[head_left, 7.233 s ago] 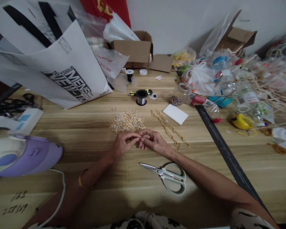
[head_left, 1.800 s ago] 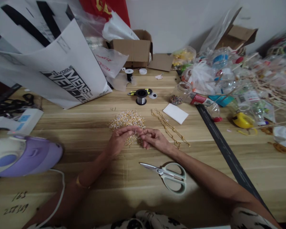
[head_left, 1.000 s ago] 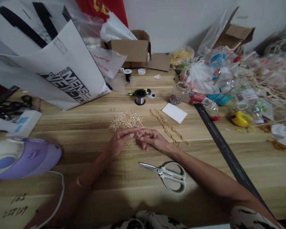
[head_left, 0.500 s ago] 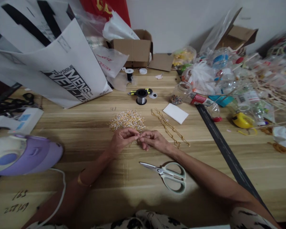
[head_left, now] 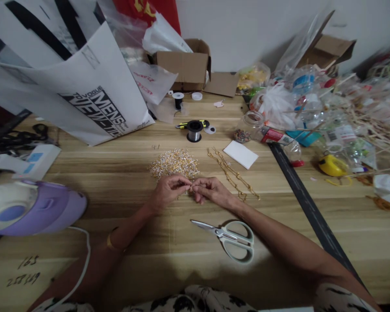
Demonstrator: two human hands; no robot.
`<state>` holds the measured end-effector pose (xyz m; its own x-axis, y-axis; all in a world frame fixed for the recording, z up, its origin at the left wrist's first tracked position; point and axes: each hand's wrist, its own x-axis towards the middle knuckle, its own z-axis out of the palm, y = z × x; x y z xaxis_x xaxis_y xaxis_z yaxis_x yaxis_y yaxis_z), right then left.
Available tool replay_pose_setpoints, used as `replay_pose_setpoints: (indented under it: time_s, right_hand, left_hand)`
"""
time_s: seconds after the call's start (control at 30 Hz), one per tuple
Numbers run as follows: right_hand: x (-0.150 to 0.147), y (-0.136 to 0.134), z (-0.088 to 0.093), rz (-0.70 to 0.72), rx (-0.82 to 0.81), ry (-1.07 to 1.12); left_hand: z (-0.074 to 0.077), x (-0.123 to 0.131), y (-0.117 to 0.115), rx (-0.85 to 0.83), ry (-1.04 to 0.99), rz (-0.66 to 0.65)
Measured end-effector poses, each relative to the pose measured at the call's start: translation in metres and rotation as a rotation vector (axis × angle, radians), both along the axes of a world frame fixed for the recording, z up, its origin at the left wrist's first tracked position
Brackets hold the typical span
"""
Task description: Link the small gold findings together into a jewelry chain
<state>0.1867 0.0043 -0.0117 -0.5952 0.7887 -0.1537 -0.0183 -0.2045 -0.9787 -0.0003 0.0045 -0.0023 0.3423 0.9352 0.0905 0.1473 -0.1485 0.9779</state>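
1. Change since about two seconds ago: both hands have drawn back off the near fringe of the pile of gold and silver findings point(head_left: 174, 163). Fingertips now meet tip to tip.
2. Left hand point(head_left: 167, 190) and right hand point(head_left: 211, 190) each pinch thumb to forefinger on one small gold piece point(head_left: 191, 188), held mid-table just nearer than the pile. Its exact form is too small to tell.
3. Risk (judgement): the piece is tiny, so a slipped pinch would drop it into the pile, where it would be lost among lookalikes.
4. Risk: the right wrist lies close to the gold chain point(head_left: 232, 175) and could drag it.
5. Pose: forearms rest on the wooden table point(head_left: 117, 182), converging from the near edge. Spare fingers are curled. Scissors point(head_left: 229, 237) lie under the right forearm, untouched.
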Motion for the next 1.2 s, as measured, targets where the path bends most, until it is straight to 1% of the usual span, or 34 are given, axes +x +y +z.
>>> replay_pose_setpoints:
  time_s: [0.17, 0.5, 0.63, 0.77, 1.03, 1.2]
  right_hand:
    - [0.0001, 0.0005, 0.0008, -0.01, 0.005, 0.007]
    - [-0.001, 0.0005, 0.0019, -0.024, 0.005, 0.021]
    - [-0.0012, 0.0006, 0.0013, -0.021, -0.008, 0.032]
    - [-0.0014, 0.0005, 0.0013, -0.02, -0.019, 0.029]
    - [-0.0009, 0.0004, 0.0006, -0.014, -0.022, 0.014]
    - [-0.0012, 0.0001, 0.0025, -0.016, -0.007, 0.018]
  left_hand:
    - [-0.0002, 0.0, -0.0002, 0.048, 0.022, -0.006]
    - [-0.0035, -0.0014, 0.0006, 0.335, 0.132, -0.014]
    - [-0.0031, -0.0007, 0.0008, 0.386, 0.174, -0.009]
    - [-0.0009, -0.0005, 0.0004, 0.34, 0.187, -0.006]
    - [-0.0001, -0.0029, 0.0002, 0.082, 0.168, -0.013]
    - [-0.0032, -0.0042, 0.0012, 0.024, 0.143, -0.021]
